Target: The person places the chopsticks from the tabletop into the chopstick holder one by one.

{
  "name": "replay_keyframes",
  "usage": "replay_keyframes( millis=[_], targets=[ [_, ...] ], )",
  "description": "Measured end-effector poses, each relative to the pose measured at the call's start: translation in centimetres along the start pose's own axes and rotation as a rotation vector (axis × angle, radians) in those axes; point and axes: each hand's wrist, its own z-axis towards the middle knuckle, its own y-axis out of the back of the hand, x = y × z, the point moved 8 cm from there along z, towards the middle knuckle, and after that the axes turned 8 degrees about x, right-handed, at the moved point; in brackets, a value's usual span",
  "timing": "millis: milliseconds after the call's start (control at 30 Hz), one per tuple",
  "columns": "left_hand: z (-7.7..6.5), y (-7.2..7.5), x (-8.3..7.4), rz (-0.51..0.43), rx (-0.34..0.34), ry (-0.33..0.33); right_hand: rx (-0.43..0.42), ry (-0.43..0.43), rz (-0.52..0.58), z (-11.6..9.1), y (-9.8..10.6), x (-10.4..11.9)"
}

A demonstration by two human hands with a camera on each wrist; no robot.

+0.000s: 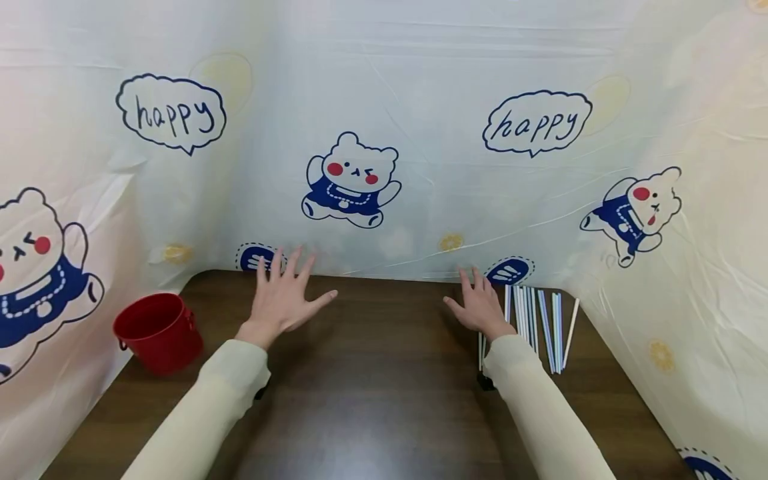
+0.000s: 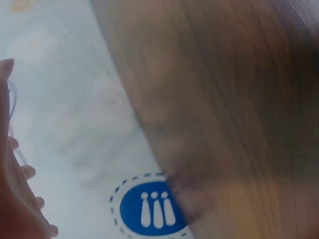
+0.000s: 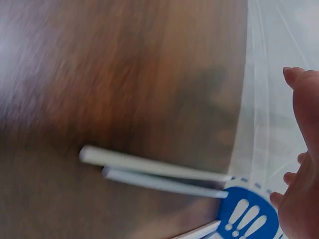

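Observation:
My left hand is held over the back of the brown table, its fingers spread and holding nothing. Over the back right, my right hand is also empty, with fingers extended beside a row of thin straws in white, blue and purple. The right forearm and hand hide part of that row. In the right wrist view, two pale straws lie below the hand. Left of my left hand, a red bucket stands upright on the table.
The dark wooden table ends at a pale curtain printed with bears and "happy" bubbles. This curtain rises behind the table and along both sides.

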Motion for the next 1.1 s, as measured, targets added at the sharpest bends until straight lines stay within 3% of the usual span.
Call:
replay_keyframes(
  millis=[300,600,733,933,1100],
  targets=[
    [-5.3,3.7,4.5,0.023,-0.103,0.031,0.102,-0.05,0.086,-0.1,-2.0,-2.0],
    [-9.8,7.5,10.7,-0.037,-0.183,0.175,0.104,-0.113,0.172,0.4,-2.4,-3.9],
    [-11.4,7.3,13.2,-0.105,-0.191,0.247,0.095,-0.14,0.185,0.5,-2.5,-4.6],
    [-13.8,5.5,15.8,-0.209,-0.207,0.347,0.071,-0.141,0.169,0.8,-2.3,-5.1],
    [-15.2,4.2,17.7,-0.351,-0.202,0.442,0.085,-0.209,0.246,1.0,-2.5,-5.9]
  ],
)
